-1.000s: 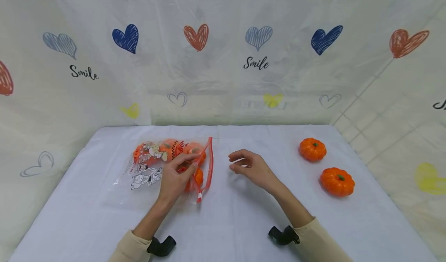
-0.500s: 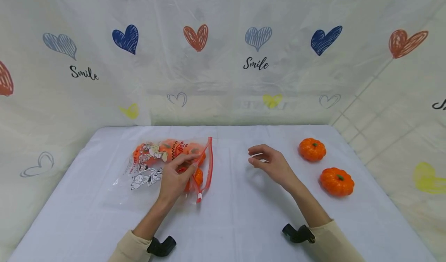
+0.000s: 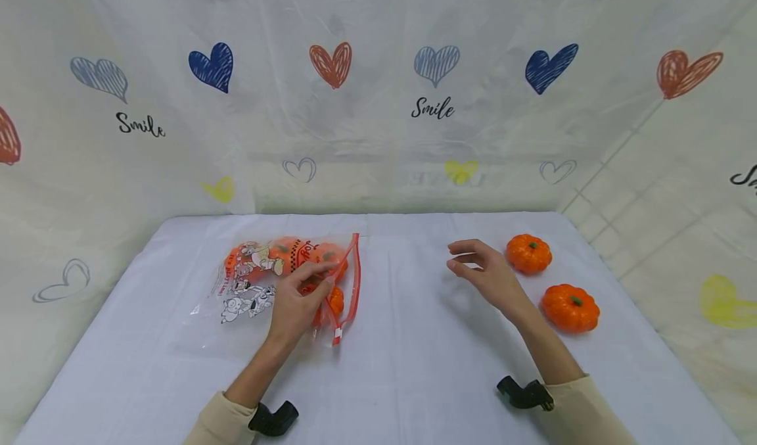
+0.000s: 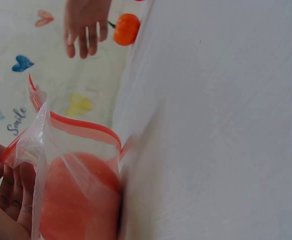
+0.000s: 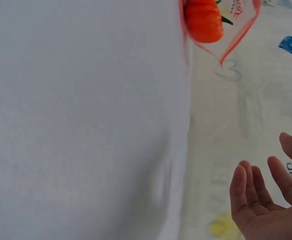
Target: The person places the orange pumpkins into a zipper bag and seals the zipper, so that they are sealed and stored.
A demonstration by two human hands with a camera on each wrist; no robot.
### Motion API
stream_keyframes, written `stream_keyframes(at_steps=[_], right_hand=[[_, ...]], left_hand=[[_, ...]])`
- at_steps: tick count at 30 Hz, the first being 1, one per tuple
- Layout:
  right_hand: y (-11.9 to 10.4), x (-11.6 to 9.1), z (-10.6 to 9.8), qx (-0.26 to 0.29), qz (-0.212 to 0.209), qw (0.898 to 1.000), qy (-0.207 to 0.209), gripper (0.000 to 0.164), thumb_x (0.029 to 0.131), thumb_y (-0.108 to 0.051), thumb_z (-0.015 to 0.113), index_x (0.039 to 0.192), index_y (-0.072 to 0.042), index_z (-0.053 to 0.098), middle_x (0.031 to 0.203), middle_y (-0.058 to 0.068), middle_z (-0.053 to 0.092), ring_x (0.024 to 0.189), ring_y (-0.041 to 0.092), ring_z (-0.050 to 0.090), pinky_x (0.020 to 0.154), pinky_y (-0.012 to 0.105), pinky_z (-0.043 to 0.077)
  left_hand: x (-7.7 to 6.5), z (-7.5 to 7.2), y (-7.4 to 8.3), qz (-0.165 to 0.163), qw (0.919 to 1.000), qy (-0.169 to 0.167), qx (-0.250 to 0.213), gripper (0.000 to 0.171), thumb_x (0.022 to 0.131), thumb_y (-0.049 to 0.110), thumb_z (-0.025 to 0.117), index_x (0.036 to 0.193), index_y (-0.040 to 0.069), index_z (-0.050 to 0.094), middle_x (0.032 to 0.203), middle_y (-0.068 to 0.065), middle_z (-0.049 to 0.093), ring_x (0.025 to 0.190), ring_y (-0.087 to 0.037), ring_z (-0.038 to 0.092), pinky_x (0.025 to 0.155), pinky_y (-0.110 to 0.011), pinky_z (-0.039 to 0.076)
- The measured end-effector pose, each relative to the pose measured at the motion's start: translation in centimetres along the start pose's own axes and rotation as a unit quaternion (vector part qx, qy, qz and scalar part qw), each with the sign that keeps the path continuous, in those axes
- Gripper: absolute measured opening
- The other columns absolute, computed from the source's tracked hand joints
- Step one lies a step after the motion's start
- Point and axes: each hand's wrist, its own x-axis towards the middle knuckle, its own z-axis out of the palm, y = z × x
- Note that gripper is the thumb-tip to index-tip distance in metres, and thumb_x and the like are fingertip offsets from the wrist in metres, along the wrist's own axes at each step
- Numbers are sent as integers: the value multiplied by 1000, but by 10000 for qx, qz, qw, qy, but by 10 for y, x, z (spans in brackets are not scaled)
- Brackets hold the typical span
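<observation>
A clear zip bag (image 3: pixel 248 330) with a red zip edge and printed cartoon figures lies on the left of the table. Inside it are several orange toy pumpkins (image 4: pixel 81 200). My left hand (image 3: pixel 298 300) pinches the upper lip of the bag between thumb and fingers, and the mouth gapes toward the right. Over the table, my right hand (image 3: pixel 487 277) is held in the air with fingers loosely bent and nothing in them. Just right of it sits one small orange pumpkin (image 3: pixel 529 254) with a green stem. A second pumpkin (image 3: pixel 570 308) lies nearer, beside the right forearm.
A white cloth covers the table (image 3: pixel 402 366). Behind it hangs a pale curtain (image 3: pixel 378 136) printed with hearts and words. Each wrist wears a black camera mount (image 3: pixel 274 419) at the sleeve.
My right hand has moved rightward from near the bag's mouth to beside the loose pumpkins. The left hand and the bag have stayed in place.
</observation>
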Motion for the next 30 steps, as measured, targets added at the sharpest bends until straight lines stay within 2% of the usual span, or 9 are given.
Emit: stream_keyframes(at_steps=[3,10,15,20,25,30], right_hand=[[2,-2,-7,51,32,10000,27,43,101,-36,69,137,-14,63,140,14,63,125,28,64,90,10,53],[7,-7,-20,6,69,9999,95,46,100,-40,69,137,-15,61,140,11,62,112,-2,63,89,11,54],[7,-14,-32,-97,98,9998,146,46,101,-42,67,139,-17,60,138,5,61,112,-7,61,89,10,53],[6,-22,-44,-120,137,9994,302,46,100,-42,68,139,-19,61,135,-1,61,111,-5,63,88,11,53],[7,-30,-57,233,279,9987,354,47,100,-41,69,140,-19,60,134,-9,62,113,-2,66,92,10,51],[10,-34,-69,-40,291,9983,502,45,99,-42,69,138,-21,61,129,-9,66,112,-8,66,91,5,48]], left_hand=[[0,0,0,17,10000,-3,0,27,97,14,72,123,17,77,122,-5,74,100,-20,60,79,-16,53],[1,0,-1,1,10000,-7,-15,26,97,16,72,123,18,77,123,-4,74,99,-20,60,78,-15,53],[1,0,-2,16,10000,-27,-21,27,97,15,72,123,18,77,122,-5,74,100,-21,60,79,-16,53],[0,0,-2,-27,10000,-12,-23,26,97,13,72,123,17,77,122,-5,74,100,-21,60,79,-16,53],[-1,0,-1,-61,10000,-25,0,27,97,14,72,123,18,77,123,-5,74,101,-21,59,78,-16,53],[0,0,0,-66,10000,-23,27,27,97,15,72,123,19,77,123,-4,74,100,-21,60,77,-16,53]])
